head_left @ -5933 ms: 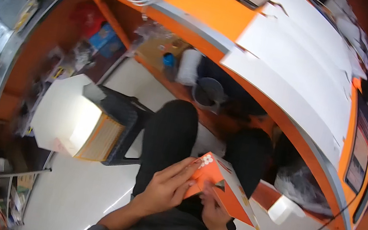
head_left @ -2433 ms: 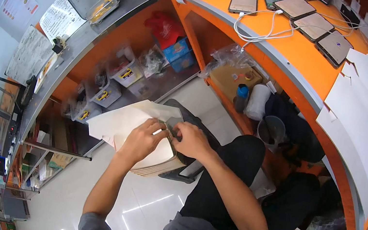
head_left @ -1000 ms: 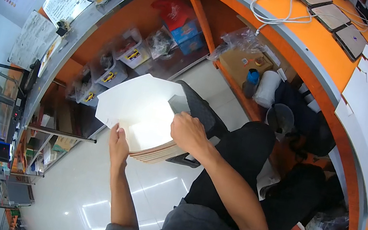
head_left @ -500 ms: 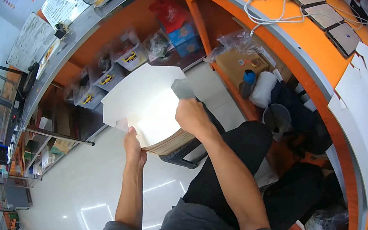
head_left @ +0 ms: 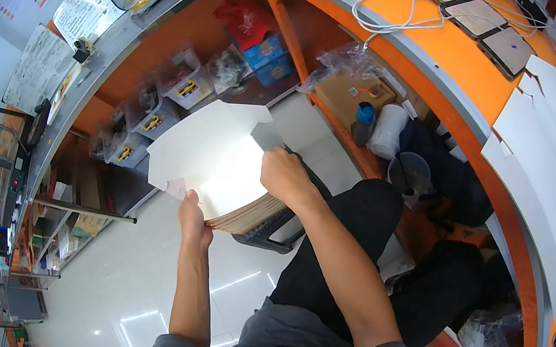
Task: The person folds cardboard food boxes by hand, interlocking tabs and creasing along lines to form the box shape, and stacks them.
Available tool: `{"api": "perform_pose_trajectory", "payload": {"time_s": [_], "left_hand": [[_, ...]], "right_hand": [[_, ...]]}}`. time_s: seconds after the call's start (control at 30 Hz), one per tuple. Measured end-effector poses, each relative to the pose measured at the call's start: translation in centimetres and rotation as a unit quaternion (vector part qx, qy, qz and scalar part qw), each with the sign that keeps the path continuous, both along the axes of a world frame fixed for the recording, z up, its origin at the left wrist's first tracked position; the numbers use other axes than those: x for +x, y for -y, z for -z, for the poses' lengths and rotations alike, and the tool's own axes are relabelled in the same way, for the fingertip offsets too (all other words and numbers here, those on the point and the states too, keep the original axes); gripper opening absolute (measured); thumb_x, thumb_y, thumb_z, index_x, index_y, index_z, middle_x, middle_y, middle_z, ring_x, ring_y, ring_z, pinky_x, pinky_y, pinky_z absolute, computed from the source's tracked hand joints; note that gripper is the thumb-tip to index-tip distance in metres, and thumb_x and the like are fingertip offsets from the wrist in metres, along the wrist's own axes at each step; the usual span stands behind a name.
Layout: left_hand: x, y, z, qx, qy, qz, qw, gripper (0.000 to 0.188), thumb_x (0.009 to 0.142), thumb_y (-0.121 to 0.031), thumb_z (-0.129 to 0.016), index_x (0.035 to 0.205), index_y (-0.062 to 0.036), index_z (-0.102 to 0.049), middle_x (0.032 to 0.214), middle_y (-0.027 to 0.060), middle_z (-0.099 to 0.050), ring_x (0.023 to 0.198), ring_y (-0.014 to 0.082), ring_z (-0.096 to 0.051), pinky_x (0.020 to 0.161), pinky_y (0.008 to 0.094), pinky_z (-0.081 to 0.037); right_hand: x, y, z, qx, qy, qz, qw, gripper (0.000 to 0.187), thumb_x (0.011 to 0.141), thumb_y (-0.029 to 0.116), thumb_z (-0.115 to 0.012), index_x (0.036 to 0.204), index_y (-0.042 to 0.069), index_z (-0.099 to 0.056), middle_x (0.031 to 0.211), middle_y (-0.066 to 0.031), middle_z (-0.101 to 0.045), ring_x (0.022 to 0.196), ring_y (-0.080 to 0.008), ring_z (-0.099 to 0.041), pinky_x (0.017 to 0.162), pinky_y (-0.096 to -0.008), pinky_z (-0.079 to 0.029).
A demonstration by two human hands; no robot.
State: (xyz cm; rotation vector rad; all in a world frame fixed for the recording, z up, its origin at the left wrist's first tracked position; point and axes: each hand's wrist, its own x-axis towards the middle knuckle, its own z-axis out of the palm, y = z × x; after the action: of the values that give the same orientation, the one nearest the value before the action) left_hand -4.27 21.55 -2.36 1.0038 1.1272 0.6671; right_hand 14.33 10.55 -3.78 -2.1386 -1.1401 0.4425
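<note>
Both hands hold a stack of white flat cardboard sheets above a dark stool: left hand fingers pinch its near edge, right hand fingers grip its far side.

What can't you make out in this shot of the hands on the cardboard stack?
- Head view: what the stack of flat cardboard sheets rests on, mostly covered by the sheets.
- Left hand fingertips, tucked under the stack's edge.
- Right hand fingers, curled over the far edge.
- Shelf bins, blurred.
</note>
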Motion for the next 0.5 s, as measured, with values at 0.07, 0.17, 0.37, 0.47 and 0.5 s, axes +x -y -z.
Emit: {"api": "perform_pose_trajectory", "payload": {"time_s": [0.07, 0.17, 0.37, 0.47, 0.5], "left_hand": [[0.2, -0.4, 0.7, 0.017, 0.015, 0.001, 1.000, 0.049, 0.109, -0.029, -0.038, 0.143, 0.0050, -0.044, 0.141, 0.0181, -0.055, 0.129, 0.0326, -0.055, 0.108, 0.0477, -0.044], [0.1, -0.8, 2.2, 0.034, 0.057, 0.040, 0.997, 0.048, 0.109, -0.032, -0.040, 0.141, 0.0033, -0.047, 0.138, 0.0171, -0.058, 0.126, 0.0328, -0.057, 0.107, 0.0477, -0.045], [-3.0, -3.1, 5.7, -0.021, 0.055, 0.097, 0.994, 0.058, 0.106, -0.048, -0.038, 0.141, -0.0039, -0.049, 0.138, 0.0159, -0.059, 0.121, 0.0405, -0.059, 0.099, 0.0601, -0.046], [-2.1, -1.6, 3.1, -0.025, -0.049, 0.134, 0.989, 0.062, 0.100, -0.054, -0.047, 0.145, -0.0117, -0.045, 0.142, 0.0151, -0.054, 0.120, 0.0442, -0.054, 0.092, 0.0664, -0.038], [-3.2, -2.0, 1.8, -0.011, -0.072, 0.120, 0.990, 0.060, 0.099, -0.053, -0.049, 0.145, -0.0145, -0.044, 0.138, 0.0128, -0.055, 0.117, 0.0389, -0.056, 0.086, 0.0592, -0.041]], "right_hand": [[0.2, 0.1, -0.1, -0.003, -0.002, 0.008, 1.000, 0.020, 0.088, 0.006, -0.056, 0.088, -0.007, -0.072, 0.103, -0.0306, -0.068, 0.095, -0.0445, -0.070, 0.085, -0.0512, -0.057], [0.6, 1.2, 0.7, 0.037, -0.001, 0.039, 0.999, 0.020, 0.090, 0.009, -0.057, 0.089, -0.007, -0.068, 0.099, -0.0293, -0.067, 0.092, -0.0458, -0.068, 0.085, -0.0520, -0.055], [-1.9, 11.5, -9.6, 0.288, 0.115, 0.142, 0.940, 0.018, 0.089, 0.011, -0.069, 0.101, -0.002, -0.063, 0.113, -0.0210, -0.065, 0.098, -0.0396, -0.067, 0.084, -0.0466, -0.055], [-1.8, 22.7, -16.9, 0.251, 0.326, 0.204, 0.889, 0.027, 0.082, 0.011, -0.076, 0.103, -0.001, -0.065, 0.118, -0.0176, -0.066, 0.101, -0.0367, -0.067, 0.088, -0.0424, -0.054], [-1.6, 25.1, -18.1, 0.202, 0.337, 0.238, 0.888, 0.030, 0.081, 0.014, -0.078, 0.105, 0.000, -0.066, 0.120, -0.0176, -0.067, 0.106, -0.0370, -0.066, 0.091, -0.0421, -0.053]]}}
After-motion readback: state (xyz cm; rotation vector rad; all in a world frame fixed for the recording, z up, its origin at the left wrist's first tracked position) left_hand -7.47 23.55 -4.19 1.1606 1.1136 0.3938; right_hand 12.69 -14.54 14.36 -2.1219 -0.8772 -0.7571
